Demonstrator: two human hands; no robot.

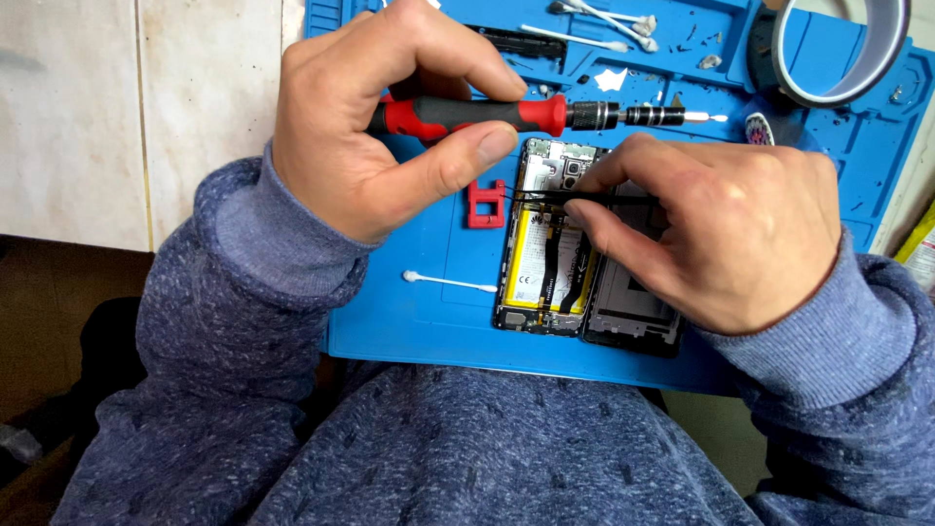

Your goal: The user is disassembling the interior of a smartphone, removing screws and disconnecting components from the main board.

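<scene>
The left hand [390,127] holds a red and black precision screwdriver [545,114] lying sideways, the fingers wrapped around its handle and the thumb pressed under it; the metal tip points to the right, away from the work. The right hand [730,229] pinches thin black tweezers [545,196] between thumb and forefinger, and their points reach to the left, over the upper part of an opened smartphone [545,253]. The phone lies on a blue repair mat [419,321], its yellow-edged battery [531,263] exposed, and its removed back cover [633,312] lies just beside it on the right.

I judge that the step in hand is fine work with the tweezers near the camera area, while the screwdriver is only kept ready. The next move calls for a steady, light pinch.

A small red plastic tool [486,205] and a cotton swab [450,282] lie left of the phone, and a tape roll [845,58] stands at the far right.
</scene>
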